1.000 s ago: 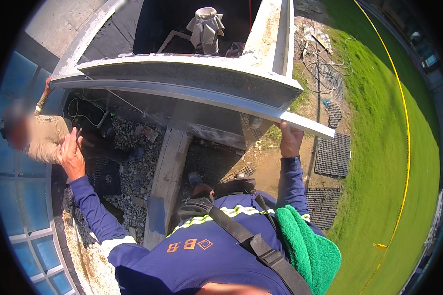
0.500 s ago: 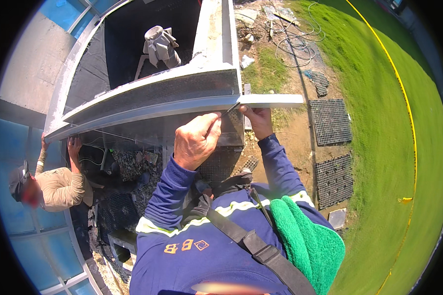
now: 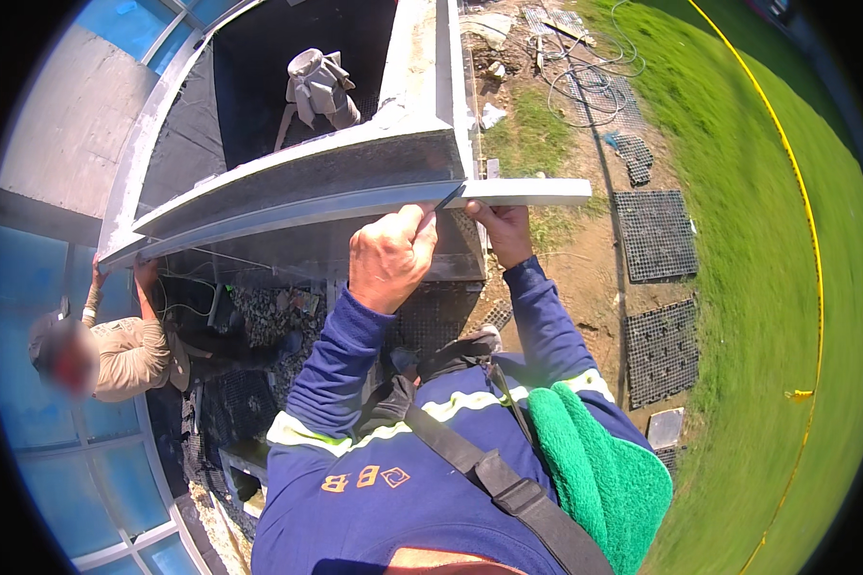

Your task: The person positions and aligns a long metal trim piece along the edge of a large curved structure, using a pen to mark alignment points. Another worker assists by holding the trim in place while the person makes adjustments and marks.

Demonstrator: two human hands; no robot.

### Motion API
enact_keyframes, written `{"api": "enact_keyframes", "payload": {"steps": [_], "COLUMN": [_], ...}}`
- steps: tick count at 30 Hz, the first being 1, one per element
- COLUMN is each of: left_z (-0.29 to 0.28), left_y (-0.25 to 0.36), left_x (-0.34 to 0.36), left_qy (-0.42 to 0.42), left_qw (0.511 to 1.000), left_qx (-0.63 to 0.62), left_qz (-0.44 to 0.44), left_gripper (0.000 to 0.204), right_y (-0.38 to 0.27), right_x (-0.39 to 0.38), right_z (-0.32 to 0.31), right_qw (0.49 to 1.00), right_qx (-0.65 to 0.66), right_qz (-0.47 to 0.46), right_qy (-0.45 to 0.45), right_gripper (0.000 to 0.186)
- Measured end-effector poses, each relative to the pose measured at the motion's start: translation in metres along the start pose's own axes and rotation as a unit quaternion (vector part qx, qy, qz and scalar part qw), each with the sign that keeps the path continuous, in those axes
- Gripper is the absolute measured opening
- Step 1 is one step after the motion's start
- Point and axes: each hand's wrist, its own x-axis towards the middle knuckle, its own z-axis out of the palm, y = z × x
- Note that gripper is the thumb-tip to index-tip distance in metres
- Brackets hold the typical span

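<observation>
Head view: both hands (image 3: 390,257) grip metal beam (image 3: 355,203) running left-right.

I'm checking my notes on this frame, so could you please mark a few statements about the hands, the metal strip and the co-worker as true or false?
1. The left hand holds a dark pencil-like tool against the long metal strip. True.
2. The right hand hangs free, away from the strip. False: it grips the strip from beneath, near its end.
3. A co-worker below reaches up to the strip's far end. True.
4. A green cloth lies on the grass. False: it rests on the person's right shoulder.
</observation>
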Motion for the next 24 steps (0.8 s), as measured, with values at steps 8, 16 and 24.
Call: {"api": "enact_keyframes", "payload": {"steps": [8,16,24], "left_z": [0.001,0.005,0.012], "left_y": [-0.006,-0.011,-0.020], "left_x": [-0.005,-0.008,-0.016], "left_qy": [0.021,0.024,0.027], "left_qw": [1.000,1.000,1.000], "left_qx": [-0.001,-0.007,0.003], "left_qz": [0.005,-0.003,-0.003], "left_gripper": [0.013,0.014,0.021], "right_y": [0.005,0.009,0.017], "right_x": [0.000,0.001,0.003], "right_z": [-0.002,-0.005,-0.012], "right_qw": [1.000,0.999,0.996], "right_qx": [-0.014,-0.032,-0.074], "right_qz": [-0.013,-0.038,-0.041], "right_qy": [0.010,0.012,0.032], "right_gripper": [0.030,0.032,0.037]}}
